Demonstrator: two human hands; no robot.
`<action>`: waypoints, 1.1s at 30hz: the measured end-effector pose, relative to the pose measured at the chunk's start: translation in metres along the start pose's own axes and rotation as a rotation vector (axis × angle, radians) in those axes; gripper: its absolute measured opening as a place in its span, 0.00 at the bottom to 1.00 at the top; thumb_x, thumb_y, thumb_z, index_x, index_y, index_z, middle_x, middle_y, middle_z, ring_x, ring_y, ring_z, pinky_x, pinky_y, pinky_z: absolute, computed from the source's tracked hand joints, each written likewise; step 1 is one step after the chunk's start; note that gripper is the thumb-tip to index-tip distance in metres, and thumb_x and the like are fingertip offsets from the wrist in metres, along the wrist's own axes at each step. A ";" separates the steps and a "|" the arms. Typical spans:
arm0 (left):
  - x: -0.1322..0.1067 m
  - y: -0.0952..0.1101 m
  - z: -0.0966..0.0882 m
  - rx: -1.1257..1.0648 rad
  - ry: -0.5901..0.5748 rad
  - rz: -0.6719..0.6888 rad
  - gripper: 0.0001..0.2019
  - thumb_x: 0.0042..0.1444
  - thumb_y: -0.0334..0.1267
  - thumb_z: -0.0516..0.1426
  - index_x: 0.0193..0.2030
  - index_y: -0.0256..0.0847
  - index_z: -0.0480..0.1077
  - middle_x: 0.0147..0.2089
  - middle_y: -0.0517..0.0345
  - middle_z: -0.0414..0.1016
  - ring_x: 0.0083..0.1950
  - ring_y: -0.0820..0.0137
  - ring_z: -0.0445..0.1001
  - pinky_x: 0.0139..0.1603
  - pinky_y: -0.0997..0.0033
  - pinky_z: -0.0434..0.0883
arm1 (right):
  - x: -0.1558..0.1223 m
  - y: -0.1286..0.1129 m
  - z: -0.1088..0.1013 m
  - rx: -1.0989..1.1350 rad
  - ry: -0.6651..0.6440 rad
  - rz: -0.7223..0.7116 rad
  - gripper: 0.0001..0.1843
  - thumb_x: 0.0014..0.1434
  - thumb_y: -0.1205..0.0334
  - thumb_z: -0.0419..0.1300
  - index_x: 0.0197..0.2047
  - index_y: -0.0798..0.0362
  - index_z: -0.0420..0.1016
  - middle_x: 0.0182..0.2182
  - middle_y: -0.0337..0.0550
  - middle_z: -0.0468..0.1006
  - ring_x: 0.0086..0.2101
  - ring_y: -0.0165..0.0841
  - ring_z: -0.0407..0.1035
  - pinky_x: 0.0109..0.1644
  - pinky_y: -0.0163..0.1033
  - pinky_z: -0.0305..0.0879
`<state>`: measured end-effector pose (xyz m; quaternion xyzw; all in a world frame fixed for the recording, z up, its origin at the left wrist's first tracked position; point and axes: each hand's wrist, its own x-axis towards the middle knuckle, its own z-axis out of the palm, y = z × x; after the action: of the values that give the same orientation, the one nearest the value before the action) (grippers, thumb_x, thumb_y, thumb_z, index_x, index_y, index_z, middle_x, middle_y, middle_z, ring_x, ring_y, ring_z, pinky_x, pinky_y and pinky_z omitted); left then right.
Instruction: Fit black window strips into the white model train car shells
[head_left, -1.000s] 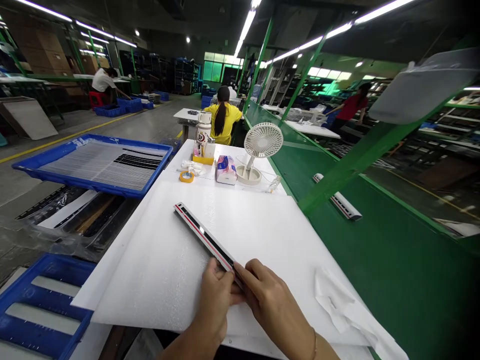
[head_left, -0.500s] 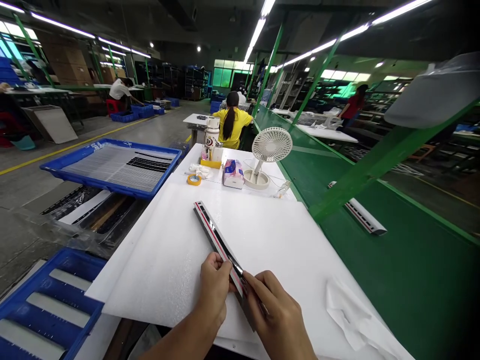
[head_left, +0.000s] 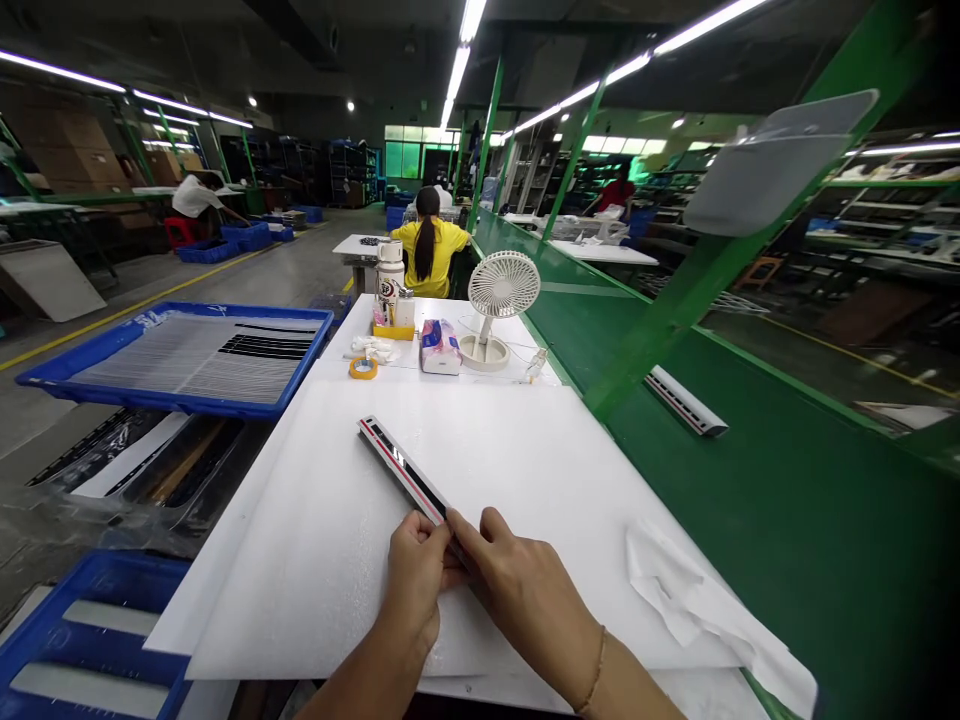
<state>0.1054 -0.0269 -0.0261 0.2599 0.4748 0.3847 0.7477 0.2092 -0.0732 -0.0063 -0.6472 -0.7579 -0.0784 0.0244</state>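
Note:
A long, narrow model train carriage (head_left: 401,468), grey-white with a red stripe and a glossy black window strip, slants across the white foam sheet. Its near end is hidden by my hands. My left hand (head_left: 412,570) is closed around the carriage's lower part, thumb on the striped side. From the right, my right hand (head_left: 517,575) grips the same stretch, its index finger laid along the black strip and close to my left thumb. The right fingertips are partly hidden under that hand.
A white cloth (head_left: 697,590) lies at the right table edge. Behind stand a fan (head_left: 504,285), a tissue pack (head_left: 440,347), orange tape (head_left: 363,369) and a bottle (head_left: 390,280). Another carriage (head_left: 684,402) rests on the green conveyor (head_left: 750,500). A blue tray (head_left: 277,405) holds strips. A co-worker (head_left: 431,245) sits ahead.
My right hand has shifted up the carriage toward my left hand, and the black strip's near end, raised before, is now covered by it. The view has turned to the right.

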 end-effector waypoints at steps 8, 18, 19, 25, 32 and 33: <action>0.001 -0.004 0.001 -0.020 0.023 0.019 0.15 0.44 0.36 0.60 0.21 0.41 0.54 0.16 0.66 0.63 0.19 0.75 0.66 0.23 0.74 0.65 | 0.005 0.006 -0.004 0.078 -0.055 -0.090 0.19 0.55 0.74 0.54 0.50 0.52 0.66 0.30 0.40 0.69 0.20 0.27 0.65 0.22 0.33 0.50; -0.004 0.004 -0.002 -0.034 -0.040 0.021 0.08 0.49 0.35 0.57 0.27 0.39 0.59 0.23 0.61 0.70 0.22 0.75 0.69 0.25 0.73 0.69 | 0.006 0.010 -0.009 0.187 -0.062 -0.061 0.11 0.60 0.72 0.51 0.43 0.51 0.70 0.29 0.39 0.68 0.21 0.28 0.66 0.23 0.32 0.56; -0.003 0.006 -0.003 -0.031 -0.034 0.029 0.06 0.49 0.33 0.56 0.29 0.39 0.60 0.25 0.61 0.71 0.23 0.75 0.69 0.25 0.74 0.69 | 0.004 0.009 -0.007 0.194 -0.056 -0.045 0.13 0.60 0.72 0.51 0.45 0.51 0.70 0.29 0.40 0.68 0.21 0.28 0.66 0.24 0.32 0.57; 0.010 0.020 -0.007 0.013 -0.015 0.034 0.08 0.45 0.26 0.56 0.33 0.37 0.64 0.29 0.56 0.72 0.27 0.74 0.70 0.29 0.71 0.72 | -0.005 0.005 0.005 0.222 -0.003 0.007 0.17 0.61 0.71 0.49 0.53 0.53 0.66 0.30 0.41 0.69 0.21 0.29 0.67 0.24 0.33 0.60; 0.011 0.020 -0.006 0.011 -0.083 -0.034 0.09 0.41 0.22 0.57 0.32 0.33 0.68 0.30 0.54 0.74 0.29 0.73 0.71 0.29 0.72 0.72 | -0.011 0.002 0.013 0.238 0.077 0.054 0.18 0.63 0.68 0.46 0.56 0.53 0.63 0.32 0.42 0.70 0.23 0.29 0.69 0.24 0.33 0.59; 0.011 0.019 -0.006 0.005 -0.081 -0.034 0.08 0.41 0.22 0.57 0.31 0.33 0.68 0.29 0.54 0.73 0.29 0.73 0.71 0.29 0.73 0.72 | -0.011 0.001 0.012 0.218 0.070 0.066 0.19 0.63 0.68 0.47 0.57 0.53 0.63 0.32 0.42 0.70 0.23 0.30 0.69 0.24 0.34 0.58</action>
<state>0.0966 -0.0071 -0.0197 0.2690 0.4495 0.3599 0.7721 0.2127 -0.0818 -0.0193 -0.6622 -0.7388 -0.0175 0.1236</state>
